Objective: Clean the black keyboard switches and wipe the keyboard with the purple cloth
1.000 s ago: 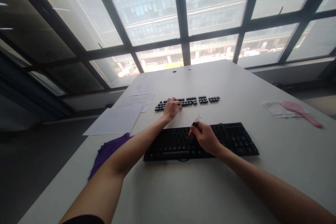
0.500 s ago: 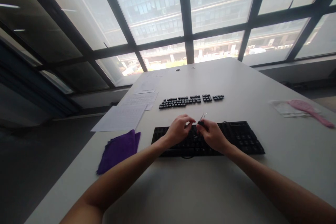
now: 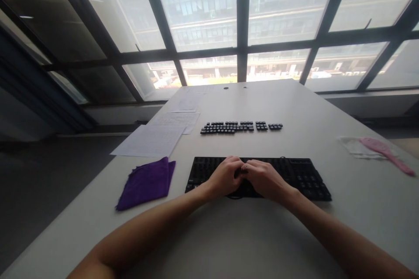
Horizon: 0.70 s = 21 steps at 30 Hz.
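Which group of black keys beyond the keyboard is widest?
The leftmost group: its rows stretch much wider than the middle cluster or the rightmost cluster.

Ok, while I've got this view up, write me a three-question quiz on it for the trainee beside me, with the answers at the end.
1. True or false: the bare left hand and the bare right hand are both over the long black keyboard.
2. Fill in: seen from the person, the rows of small loose black keycaps lie on the ____ (near or far) side of the keyboard.
3. Which lies partly over the thin white sheet?
A) the folded purple cloth
B) the pink long-handled thing with an oval head
C) the keycaps

Key: 1 true; 2 far; 3 B.
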Tool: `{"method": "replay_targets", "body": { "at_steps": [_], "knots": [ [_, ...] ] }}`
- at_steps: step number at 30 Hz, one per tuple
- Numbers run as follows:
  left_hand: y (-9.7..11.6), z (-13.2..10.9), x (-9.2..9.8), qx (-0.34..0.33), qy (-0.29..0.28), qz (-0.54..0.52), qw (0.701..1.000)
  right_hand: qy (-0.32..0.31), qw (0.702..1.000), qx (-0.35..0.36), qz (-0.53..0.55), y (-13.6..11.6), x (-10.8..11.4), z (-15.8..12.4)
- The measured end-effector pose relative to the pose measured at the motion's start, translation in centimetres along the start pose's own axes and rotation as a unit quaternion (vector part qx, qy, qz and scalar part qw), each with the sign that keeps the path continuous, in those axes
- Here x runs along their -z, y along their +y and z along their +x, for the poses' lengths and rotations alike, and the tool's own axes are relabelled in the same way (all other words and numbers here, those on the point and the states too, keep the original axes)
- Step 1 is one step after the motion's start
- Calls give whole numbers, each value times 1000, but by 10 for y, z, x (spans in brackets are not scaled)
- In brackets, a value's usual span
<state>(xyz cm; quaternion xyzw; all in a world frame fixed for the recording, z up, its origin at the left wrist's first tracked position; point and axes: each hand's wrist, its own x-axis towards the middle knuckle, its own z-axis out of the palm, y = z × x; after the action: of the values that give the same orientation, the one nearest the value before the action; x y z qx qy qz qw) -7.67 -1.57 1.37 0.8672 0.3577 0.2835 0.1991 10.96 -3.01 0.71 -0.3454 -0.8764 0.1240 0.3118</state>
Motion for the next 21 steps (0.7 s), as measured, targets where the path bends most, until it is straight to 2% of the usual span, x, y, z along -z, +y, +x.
{"method": "replay_targets", "body": {
  "at_steps": [2, 4, 7, 11, 18, 21],
  "knots": [
    [3, 0, 2, -10, -18, 6, 1000, -15, 998, 22, -57, -1, 0, -1],
    [5, 0, 4, -15, -36, 11, 999, -9, 998, 17, -58, 0, 0, -1],
    [2, 0, 3, -4, -47, 5, 999, 33, 998, -37, 40, 4, -4, -1],
    [-4, 1, 0, 27, -40, -21, 999, 70, 974, -131, 173, 11, -7, 0],
    [-2, 2, 1, 46, -13, -79, 996, 104, 931, -206, 283, 14, -7, 5],
    [-1, 3, 2, 46, -7, -104, 993, 110, 929, -205, 288, 13, -8, 5]
  ]
}}
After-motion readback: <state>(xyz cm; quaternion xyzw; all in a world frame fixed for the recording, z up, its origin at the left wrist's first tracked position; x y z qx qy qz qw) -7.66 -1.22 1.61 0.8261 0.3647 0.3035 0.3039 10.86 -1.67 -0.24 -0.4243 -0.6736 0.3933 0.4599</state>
